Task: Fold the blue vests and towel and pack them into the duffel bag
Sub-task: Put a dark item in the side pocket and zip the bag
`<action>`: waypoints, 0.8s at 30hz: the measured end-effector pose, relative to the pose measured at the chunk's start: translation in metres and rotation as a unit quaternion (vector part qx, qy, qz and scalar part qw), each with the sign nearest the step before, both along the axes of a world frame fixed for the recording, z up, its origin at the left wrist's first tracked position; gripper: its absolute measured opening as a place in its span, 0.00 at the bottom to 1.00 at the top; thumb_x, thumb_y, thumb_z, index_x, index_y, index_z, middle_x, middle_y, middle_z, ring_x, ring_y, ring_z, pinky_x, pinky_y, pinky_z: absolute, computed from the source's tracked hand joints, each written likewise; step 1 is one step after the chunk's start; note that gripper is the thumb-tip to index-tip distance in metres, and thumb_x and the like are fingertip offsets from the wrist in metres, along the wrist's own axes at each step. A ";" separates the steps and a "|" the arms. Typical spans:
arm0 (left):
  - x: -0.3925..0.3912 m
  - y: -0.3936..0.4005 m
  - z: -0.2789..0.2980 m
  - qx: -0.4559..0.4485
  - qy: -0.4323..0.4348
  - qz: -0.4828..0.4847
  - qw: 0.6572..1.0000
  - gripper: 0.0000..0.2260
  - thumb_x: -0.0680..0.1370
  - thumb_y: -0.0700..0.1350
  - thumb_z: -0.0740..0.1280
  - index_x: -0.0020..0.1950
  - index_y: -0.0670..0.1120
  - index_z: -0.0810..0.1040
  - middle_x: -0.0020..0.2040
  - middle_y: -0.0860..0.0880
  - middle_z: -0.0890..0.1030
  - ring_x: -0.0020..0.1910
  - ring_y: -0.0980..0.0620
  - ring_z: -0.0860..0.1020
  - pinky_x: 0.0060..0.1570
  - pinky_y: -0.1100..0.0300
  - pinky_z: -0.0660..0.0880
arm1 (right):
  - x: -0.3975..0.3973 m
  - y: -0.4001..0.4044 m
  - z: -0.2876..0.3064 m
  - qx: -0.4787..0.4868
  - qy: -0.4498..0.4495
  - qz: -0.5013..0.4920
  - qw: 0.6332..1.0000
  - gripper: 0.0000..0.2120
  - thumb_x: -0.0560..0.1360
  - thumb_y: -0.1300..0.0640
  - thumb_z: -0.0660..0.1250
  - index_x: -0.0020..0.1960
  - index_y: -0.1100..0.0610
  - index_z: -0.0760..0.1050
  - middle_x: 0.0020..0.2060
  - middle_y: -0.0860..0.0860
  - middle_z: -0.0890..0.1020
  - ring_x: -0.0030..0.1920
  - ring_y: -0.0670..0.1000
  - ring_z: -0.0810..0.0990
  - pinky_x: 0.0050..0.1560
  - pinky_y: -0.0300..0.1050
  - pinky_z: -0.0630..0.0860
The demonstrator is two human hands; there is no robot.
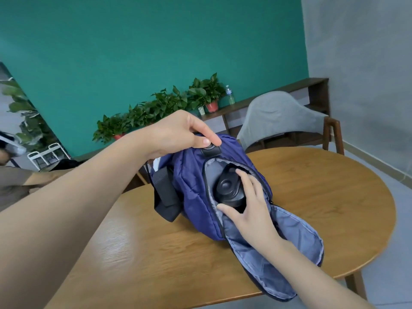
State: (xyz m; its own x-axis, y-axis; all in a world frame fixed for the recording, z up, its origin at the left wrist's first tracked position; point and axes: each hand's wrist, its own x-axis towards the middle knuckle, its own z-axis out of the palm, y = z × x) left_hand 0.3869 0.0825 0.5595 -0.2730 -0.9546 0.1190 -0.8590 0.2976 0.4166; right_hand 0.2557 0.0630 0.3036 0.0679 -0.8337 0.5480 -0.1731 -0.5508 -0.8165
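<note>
Right hand [249, 210] reaches into the open end pocket of the duffel bag [194, 186] on the worktop [323, 186], fingers curled around a black bottle [227, 190]. Farther back, left hand [182, 132] pinches the bag's top edge. Potted plants [165, 108] behind.

No legible text or labels.
</note>
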 end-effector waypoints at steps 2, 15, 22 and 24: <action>-0.004 0.001 0.000 0.002 -0.008 -0.001 1.000 0.11 0.79 0.38 0.71 0.49 0.54 0.88 0.50 0.59 0.86 0.54 0.63 0.81 0.63 0.64 0.71 | 0.003 -0.007 0.000 0.006 0.016 -0.015 1.000 0.41 0.76 0.43 0.70 0.80 0.37 0.48 0.77 0.45 0.57 0.77 0.45 0.57 0.72 0.36 0.59; -0.025 -0.011 -0.004 -0.015 0.121 0.014 0.992 0.11 0.78 0.34 0.70 0.48 0.48 0.89 0.47 0.51 0.87 0.53 0.54 0.84 0.64 0.59 0.76 | 0.001 -0.026 -0.011 0.135 -0.027 -0.017 0.990 0.26 0.73 0.50 0.77 0.64 0.48 0.66 0.53 0.40 0.76 0.50 0.32 0.74 0.47 0.22 0.68; -0.025 -0.006 -0.018 0.010 0.211 0.004 0.977 0.11 0.78 0.33 0.69 0.47 0.47 0.89 0.50 0.47 0.87 0.58 0.48 0.82 0.68 0.52 0.74 | 0.005 -0.038 -0.010 0.134 -0.030 -0.060 0.989 0.30 0.62 0.38 0.79 0.57 0.44 0.69 0.55 0.43 0.78 0.58 0.48 0.76 0.60 0.51 0.76; -0.019 -0.008 -0.025 0.007 0.247 0.010 0.969 0.11 0.79 0.34 0.69 0.48 0.47 0.88 0.52 0.47 0.87 0.58 0.48 0.83 0.66 0.51 0.75 | 0.005 -0.036 -0.009 0.130 -0.014 -0.052 0.990 0.30 0.61 0.36 0.77 0.58 0.41 0.69 0.56 0.43 0.77 0.60 0.49 0.75 0.61 0.52 0.75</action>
